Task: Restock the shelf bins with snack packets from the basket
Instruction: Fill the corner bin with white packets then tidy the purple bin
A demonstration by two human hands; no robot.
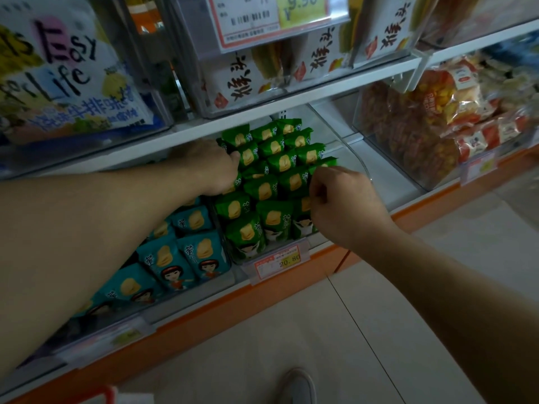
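A clear shelf bin (354,158) on the lower shelf holds several rows of green snack packets (264,188), stacked upright. My left hand (215,166) reaches in at the pile's left side and its fingers press against the green packets there. My right hand (341,205) is at the pile's right front; its curled fingers pinch the top edge of a green packet (322,166). The red rim of the basket (109,393) shows at the bottom edge, its contents out of view.
Teal snack packets (186,249) fill the bin to the left. A price tag (277,262) reads 20.80. Orange and red snacks (423,121) fill the bin at right. Upper shelf bins (262,68) overhang. My shoe (299,386) stands on the pale tiled floor.
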